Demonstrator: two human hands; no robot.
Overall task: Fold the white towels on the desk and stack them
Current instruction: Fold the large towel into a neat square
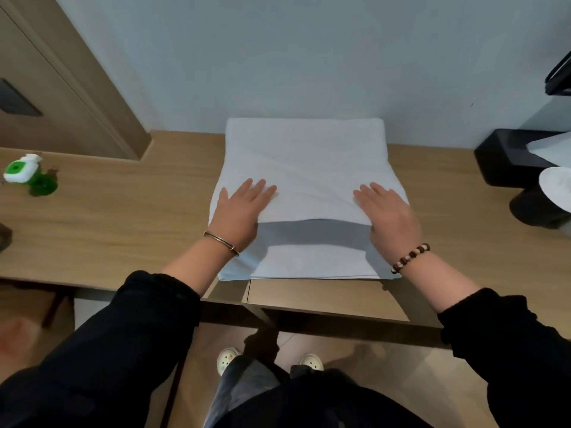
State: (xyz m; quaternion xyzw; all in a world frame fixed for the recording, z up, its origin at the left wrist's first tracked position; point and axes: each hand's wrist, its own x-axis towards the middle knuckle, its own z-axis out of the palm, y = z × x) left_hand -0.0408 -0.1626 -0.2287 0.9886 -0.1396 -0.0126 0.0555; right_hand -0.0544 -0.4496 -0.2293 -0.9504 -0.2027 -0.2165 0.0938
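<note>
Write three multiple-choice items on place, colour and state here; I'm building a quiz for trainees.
1. Where is the green bottle? A on the floor; B at the left end of the desk; C on a shelf.
2. What colour is the towel? A white; B black; C red.
3. How do the left hand and right hand lie? A clenched; B lifting a corner; C flat on the towel.
Answers: 1 B, it stands far left on the wood; 2 A, the cloth is white; 3 C, straight fingers press the top fold.
</note>
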